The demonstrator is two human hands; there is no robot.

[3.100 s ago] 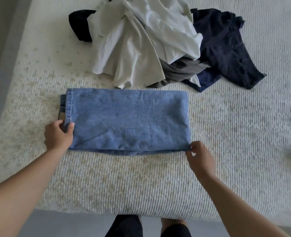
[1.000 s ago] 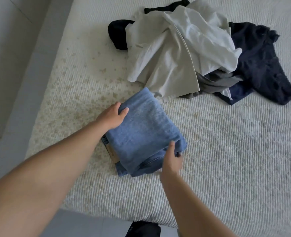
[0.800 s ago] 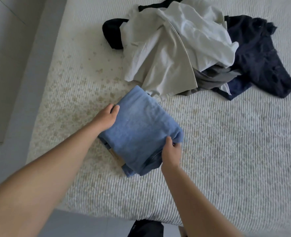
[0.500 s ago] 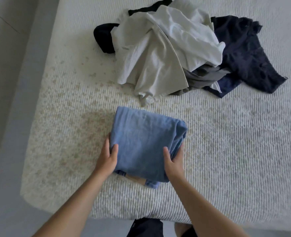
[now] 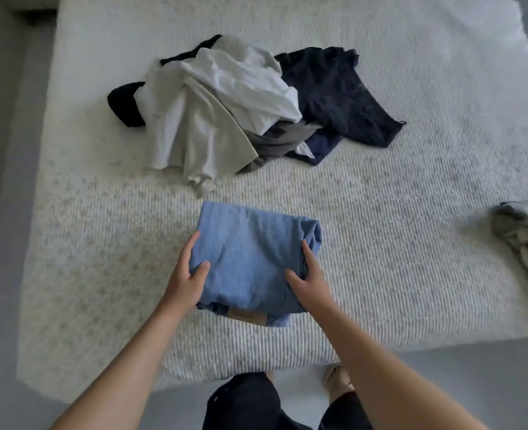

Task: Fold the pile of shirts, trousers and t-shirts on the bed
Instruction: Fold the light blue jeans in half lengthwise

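A folded pair of light blue jeans lies as a thick square bundle near the front edge of the bed. My left hand grips its left side, thumb on top and fingers along the edge. My right hand grips its right side, thumb on top and fingers at the rolled right fold. A tan label shows at the bundle's near edge. Behind it sits the unfolded pile: a cream shirt, a white shirt, a grey garment, dark navy clothes and a black piece.
A crumpled grey garment lies at the bed's right edge. The bed has a white ribbed cover. Grey floor runs along the left and in front. My legs and a foot stand just below the near edge.
The jeans went from a long flat strip to a compact square bundle. Both hands turned it and now hold its two sides. The view has pulled back, showing more of the bed.
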